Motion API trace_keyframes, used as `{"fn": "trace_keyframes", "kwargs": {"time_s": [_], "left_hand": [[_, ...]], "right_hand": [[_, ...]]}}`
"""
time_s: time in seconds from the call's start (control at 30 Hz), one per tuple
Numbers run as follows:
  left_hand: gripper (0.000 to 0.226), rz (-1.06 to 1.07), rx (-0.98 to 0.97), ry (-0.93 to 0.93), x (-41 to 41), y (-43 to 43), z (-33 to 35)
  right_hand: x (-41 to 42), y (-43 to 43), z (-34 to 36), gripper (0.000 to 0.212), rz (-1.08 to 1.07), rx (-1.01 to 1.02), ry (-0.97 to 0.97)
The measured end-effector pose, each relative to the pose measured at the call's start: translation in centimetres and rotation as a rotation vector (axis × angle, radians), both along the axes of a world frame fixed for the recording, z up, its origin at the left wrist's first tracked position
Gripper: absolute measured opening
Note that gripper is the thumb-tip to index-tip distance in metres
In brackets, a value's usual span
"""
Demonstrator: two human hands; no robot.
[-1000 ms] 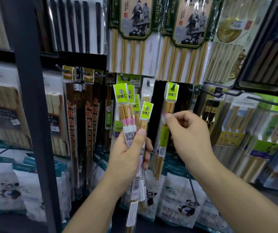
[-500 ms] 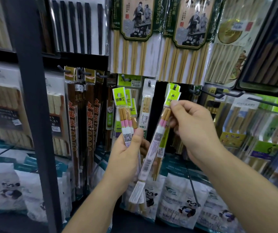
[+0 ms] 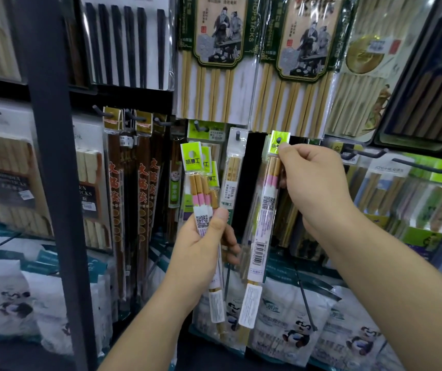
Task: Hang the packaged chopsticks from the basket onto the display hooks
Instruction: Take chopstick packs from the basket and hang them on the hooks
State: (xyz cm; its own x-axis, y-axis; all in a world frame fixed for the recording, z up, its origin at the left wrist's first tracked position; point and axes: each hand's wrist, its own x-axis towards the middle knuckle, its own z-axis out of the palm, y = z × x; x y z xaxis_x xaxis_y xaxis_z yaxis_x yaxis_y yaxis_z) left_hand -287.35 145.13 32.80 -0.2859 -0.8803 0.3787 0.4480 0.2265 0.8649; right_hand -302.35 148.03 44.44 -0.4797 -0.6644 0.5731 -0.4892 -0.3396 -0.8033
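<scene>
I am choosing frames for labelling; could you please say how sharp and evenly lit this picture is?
Head view: centre sharp, the QR code crisp on the clear pack of pink-banded chopsticks in the right hand; head view: glare streaks the glossy green-bordered packs above; head view: edges soft and dim, the dark metal post slanting, likely lens distortion.

Single pack (image 3: 268,207): clear glossy plastic sleeve with glare streaks; pale matt wood sticks inside, pink painted band, white paper label. Fanned packs (image 3: 199,188): same shiny film, smooth lime header cards. Display hook (image 3: 367,154): dark metal, dull sheen. Upright post (image 3: 51,156): dark, matt, looks like painted metal. Black chopsticks (image 3: 116,41): smooth, slightly glossy. Large pale-stick sets (image 3: 214,62): wrinkled shiny film, printed card.
</scene>
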Motion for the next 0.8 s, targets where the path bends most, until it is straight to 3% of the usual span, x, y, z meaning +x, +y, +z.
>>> {"fn": "trace_keyframes", "kwargs": {"time_s": [0.23,0.5,0.7,0.8], "left_hand": [[0.051,-0.043,-0.009,0.002,0.5,-0.1,0.0],[0.034,-0.092,0.02,0.009,0.4,0.2,0.0],[0.023,-0.098,-0.092,-0.008,0.1,0.7,0.3],[0.021,-0.075,-0.1,0.002,0.1,0.8,0.5]], "right_hand": [[-0.3,0.2,-0.8,0.039,-0.072,0.02,0.074],[-0.2,1.1,-3.5,0.034,-0.146,0.056,0.03],[2.0,2.5,-4.2,0.015,0.121,0.07,0.112],[2.6,2.7,-4.2,0.026,0.206,0.086,0.063]]}}
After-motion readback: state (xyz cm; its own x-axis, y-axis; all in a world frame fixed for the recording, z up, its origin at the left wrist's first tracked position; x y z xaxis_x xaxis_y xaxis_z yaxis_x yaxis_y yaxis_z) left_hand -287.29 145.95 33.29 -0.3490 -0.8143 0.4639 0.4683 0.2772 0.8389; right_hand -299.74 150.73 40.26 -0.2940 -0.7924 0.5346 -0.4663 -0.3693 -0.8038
